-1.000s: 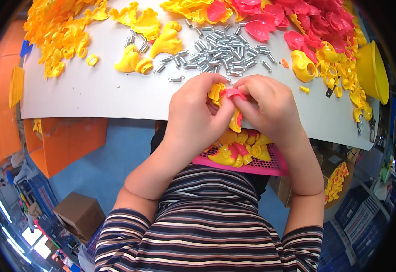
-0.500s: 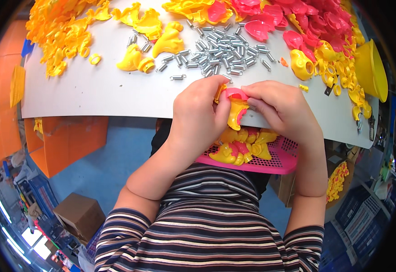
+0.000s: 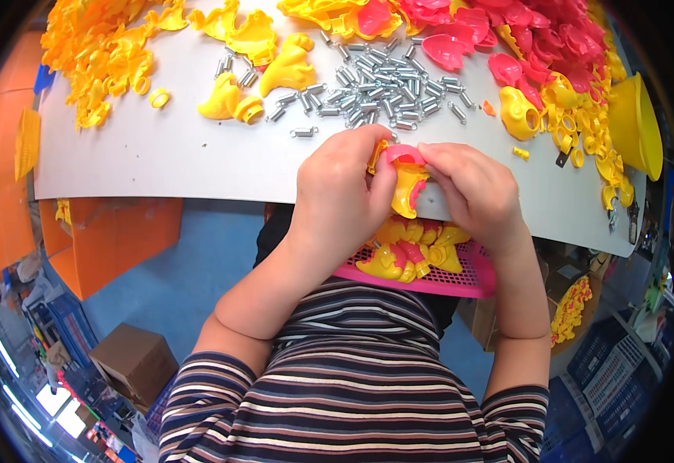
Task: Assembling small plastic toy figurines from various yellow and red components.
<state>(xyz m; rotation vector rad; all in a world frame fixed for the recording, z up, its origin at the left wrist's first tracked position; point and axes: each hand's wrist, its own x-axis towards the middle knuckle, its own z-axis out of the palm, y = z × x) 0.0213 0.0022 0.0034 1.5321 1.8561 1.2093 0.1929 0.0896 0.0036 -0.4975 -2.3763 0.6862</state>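
Above the pink basket, the left hand grasps a yellow-and-pink piece; the right hand, fingers bent, touches its pink edge, whether pinching I cannot tell. Metal springs lie beyond the basket.

Worktop: widest free stretch is front left, from left hand out to the left edge, only specks on it. Ahead of both hands, spring heap blocks; loose spring juts out near left. Left of it, yellow shells, then a gap with a lone ring, then big yellow heap. Right of right hand, bare lane along front edge; small yellow bit in it, yellow rings and pink heap beyond. Between hands: yellow piece, pink piece. Below, pink basket fills most room between forearms.
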